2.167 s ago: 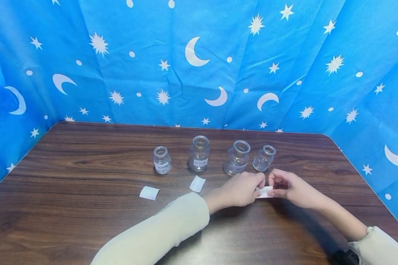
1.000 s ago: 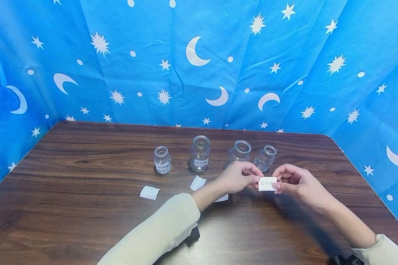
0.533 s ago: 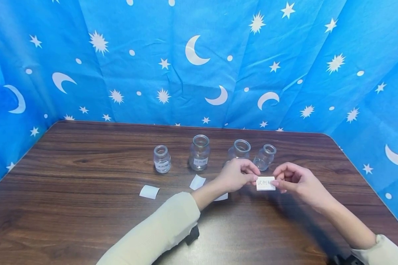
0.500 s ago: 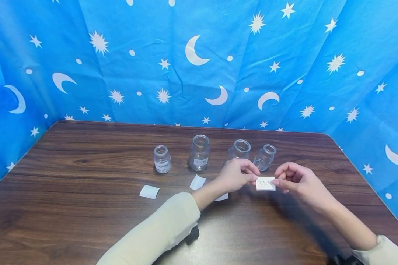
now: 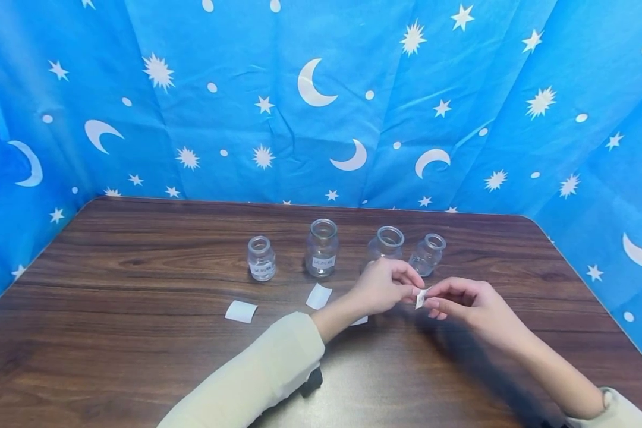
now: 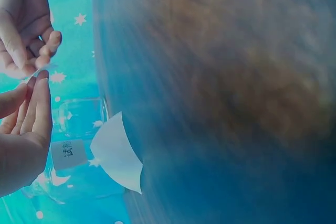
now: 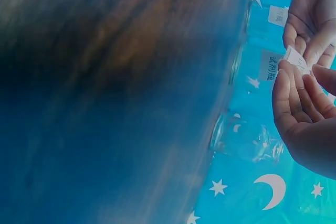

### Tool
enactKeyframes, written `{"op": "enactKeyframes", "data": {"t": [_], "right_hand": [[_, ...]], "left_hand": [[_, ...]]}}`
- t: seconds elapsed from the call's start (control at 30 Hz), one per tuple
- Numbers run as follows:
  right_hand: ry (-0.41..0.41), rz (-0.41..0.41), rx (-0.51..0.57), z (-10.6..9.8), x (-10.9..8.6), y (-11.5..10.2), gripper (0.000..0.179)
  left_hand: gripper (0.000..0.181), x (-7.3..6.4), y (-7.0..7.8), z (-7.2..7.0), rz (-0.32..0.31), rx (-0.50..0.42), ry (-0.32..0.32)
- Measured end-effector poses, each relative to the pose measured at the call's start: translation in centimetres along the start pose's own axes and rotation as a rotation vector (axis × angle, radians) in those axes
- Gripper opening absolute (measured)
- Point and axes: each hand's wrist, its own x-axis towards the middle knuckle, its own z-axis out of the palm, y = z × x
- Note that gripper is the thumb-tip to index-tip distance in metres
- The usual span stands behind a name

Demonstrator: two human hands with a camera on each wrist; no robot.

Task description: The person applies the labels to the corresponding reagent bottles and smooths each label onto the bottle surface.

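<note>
Between both hands, just in front of the two right-hand jars, is a small white label (image 5: 420, 298) with printed characters, turned partly edge-on. My left hand (image 5: 383, 286) pinches its left edge between thumb and fingertips. The thumb and fingers of my right hand (image 5: 473, 306) pinch the label's right side. The right wrist view shows a pointed corner of the label (image 7: 295, 57) standing up between the fingertips. Behind my left hand stands a wide glass jar (image 5: 389, 238), its lower part hidden. A small glass jar (image 5: 427, 255) beside it shows no label.
Further left stand a tall labelled glass jar (image 5: 322, 249) and a small labelled glass jar (image 5: 261, 258). White paper pieces lie on the dark wooden table (image 5: 139, 285): one at left (image 5: 241, 311), a curled one (image 5: 318, 296), and another (image 5: 359, 320) partly under my left arm. A blue star-patterned cloth (image 5: 235, 107) hangs behind.
Both hands rose slightly with the label, leaving a third paper piece on the table. Since half a second ago, the label has turned from facing the camera to nearly edge-on, and my right hand has moved left.
</note>
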Motion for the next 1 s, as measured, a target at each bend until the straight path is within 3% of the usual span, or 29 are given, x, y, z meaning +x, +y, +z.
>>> {"op": "enactKeyframes", "data": {"t": [0.4, 1.0], "right_hand": [[0.002, 0.007, -0.028, 0.3, 0.13, -0.02, 0.005], [0.007, 0.031, -0.053, 0.03, -0.1, 0.07, 0.005]], "left_hand": [[0.007, -0.27, 0.31, 0.34, 0.001, -0.049, -0.027], [0.006, 0.07, 0.1, 0.88, 0.015, 0.069, -0.013]]}}
